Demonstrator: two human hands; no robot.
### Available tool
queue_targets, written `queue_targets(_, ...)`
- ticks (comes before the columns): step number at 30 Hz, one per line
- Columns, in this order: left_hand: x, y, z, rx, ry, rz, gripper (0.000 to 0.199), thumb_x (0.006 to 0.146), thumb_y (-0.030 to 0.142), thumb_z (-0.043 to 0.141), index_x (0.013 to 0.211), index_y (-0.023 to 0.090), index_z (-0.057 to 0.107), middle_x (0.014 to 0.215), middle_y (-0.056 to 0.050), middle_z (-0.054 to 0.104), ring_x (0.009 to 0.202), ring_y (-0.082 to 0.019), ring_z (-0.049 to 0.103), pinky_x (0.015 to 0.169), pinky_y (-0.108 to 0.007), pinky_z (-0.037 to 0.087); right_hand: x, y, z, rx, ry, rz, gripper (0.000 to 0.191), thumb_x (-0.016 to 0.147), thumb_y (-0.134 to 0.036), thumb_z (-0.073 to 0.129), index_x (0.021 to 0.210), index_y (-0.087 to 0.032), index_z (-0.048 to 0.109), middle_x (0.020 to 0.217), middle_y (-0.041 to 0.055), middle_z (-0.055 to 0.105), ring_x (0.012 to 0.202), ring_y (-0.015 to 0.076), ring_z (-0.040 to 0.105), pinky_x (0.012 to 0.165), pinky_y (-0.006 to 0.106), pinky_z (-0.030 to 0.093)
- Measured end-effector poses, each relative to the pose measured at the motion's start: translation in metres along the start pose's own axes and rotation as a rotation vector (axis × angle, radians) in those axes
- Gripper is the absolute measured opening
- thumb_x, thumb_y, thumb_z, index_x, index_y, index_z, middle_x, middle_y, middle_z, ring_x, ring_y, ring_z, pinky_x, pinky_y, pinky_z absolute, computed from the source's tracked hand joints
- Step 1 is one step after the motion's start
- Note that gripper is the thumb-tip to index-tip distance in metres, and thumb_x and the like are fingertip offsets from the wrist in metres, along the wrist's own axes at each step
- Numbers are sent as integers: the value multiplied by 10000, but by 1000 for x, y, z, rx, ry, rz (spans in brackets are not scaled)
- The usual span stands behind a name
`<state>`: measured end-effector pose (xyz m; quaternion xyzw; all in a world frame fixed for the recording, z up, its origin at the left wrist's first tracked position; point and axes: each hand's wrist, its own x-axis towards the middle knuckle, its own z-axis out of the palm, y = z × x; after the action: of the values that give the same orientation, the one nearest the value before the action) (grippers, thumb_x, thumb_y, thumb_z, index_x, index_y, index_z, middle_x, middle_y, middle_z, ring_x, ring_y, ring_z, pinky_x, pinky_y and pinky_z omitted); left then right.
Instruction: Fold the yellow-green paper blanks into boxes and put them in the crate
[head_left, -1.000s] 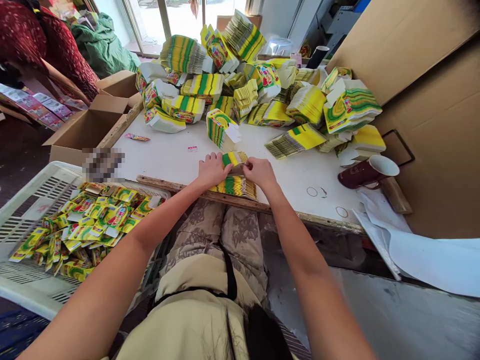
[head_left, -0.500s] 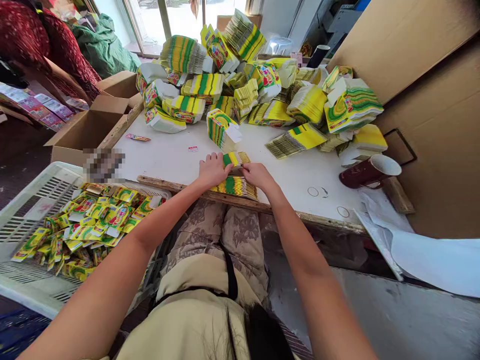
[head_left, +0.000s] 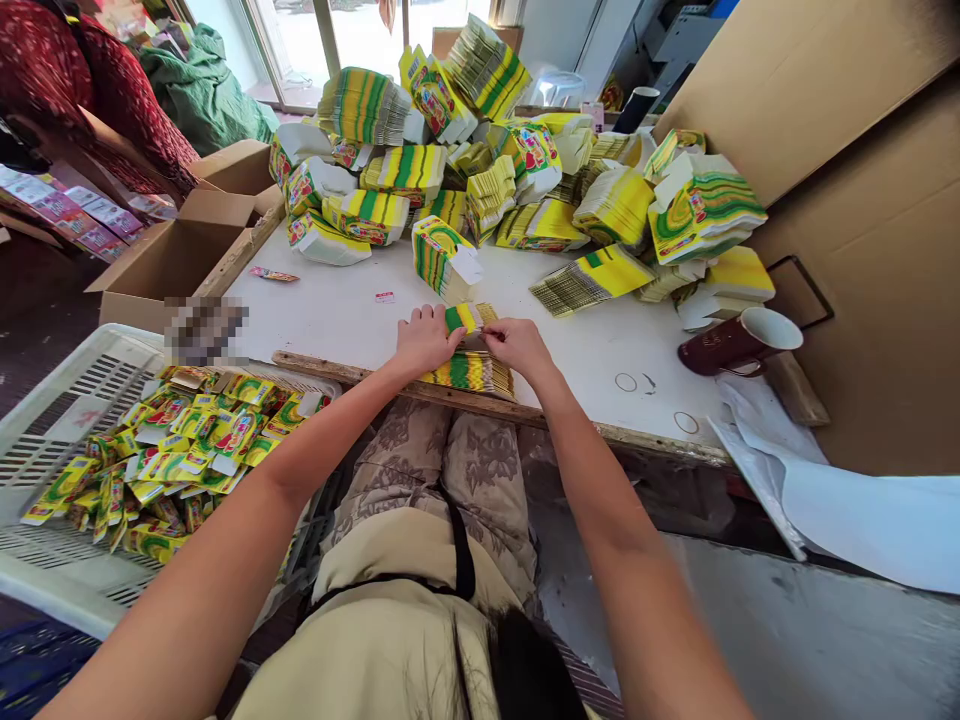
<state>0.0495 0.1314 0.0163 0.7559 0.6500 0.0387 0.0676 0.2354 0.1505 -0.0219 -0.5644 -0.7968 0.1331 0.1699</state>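
At the table's near edge lies a stack of flat yellow-green cartons [head_left: 469, 370], printed edges facing me. My left hand [head_left: 426, 340] is pressed over its upper left part, thumb toward the middle, holding it down. A yellow and green part of the cartons shows between my hands. At the right end of this stack my right hand [head_left: 517, 345] is closed in a pinch. What exactly lies between its fingertips is too small to make out. Just beyond stands another bundle of cartons [head_left: 442, 255], tilted, white flaps to the right.
Many carton bundles [head_left: 405, 172] are heaped at the back. A white crate [head_left: 56, 400] with small yellow boxes [head_left: 232, 430] stands left, near an open cardboard box [head_left: 142, 275]. Right are a dark mug [head_left: 716, 350], rubber bands [head_left: 685, 423] and large cardboard [head_left: 877, 280]. A person in red [head_left: 135, 90] is far left.
My right hand has shifted very slightly up and left at the stack's end. My left hand stays in place on the cartons. The view has drifted a little.
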Motion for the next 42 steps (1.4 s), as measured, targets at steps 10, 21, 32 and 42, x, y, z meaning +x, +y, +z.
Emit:
queue_targets(10, 1, -1, 2, 3, 28, 8, 565, 989, 549, 329, 1334, 127, 478, 1341, -187, 568, 1236, -332, 499, 969, -459, 435, 2, -13, -9, -30, -14, 152, 237, 843, -235, 555, 878, -147, 772, 893, 151, 767, 878, 272, 680, 777, 328, 428)
queue_targets(21, 2, 0, 3, 15, 28, 13, 532, 998, 517, 318, 1323, 129, 482, 1339, -196, 566, 1241, -328, 499, 982, -460, 434, 9, -21, -11, 445, -118, 451, 310, 947, -232, 515, 704, -142, 687, 744, 125, 761, 742, 212, 728, 706, 289, 538)
queue_targets(32, 4, -1, -5, 11, -26, 12, 512, 1002, 520, 316, 1335, 161, 466, 1372, -179, 547, 1262, -311, 496, 986, -432, 439, 19, -37, 5, 704, -107, 445, 129, 823, -121, 635, 875, -135, 753, 827, 68, 787, 767, 177, 736, 716, 268, 579)
queue_targets(42, 5, 0, -6, -30, -32, -19, 547, 989, 550, 319, 1347, 167, 473, 1377, -179, 549, 1282, -316, 481, 1007, -441, 427, 12, -16, -4, 279, 4, 392, 223, 768, -161, 602, 918, -147, 767, 966, 121, 768, 956, 266, 685, 845, 347, 489)
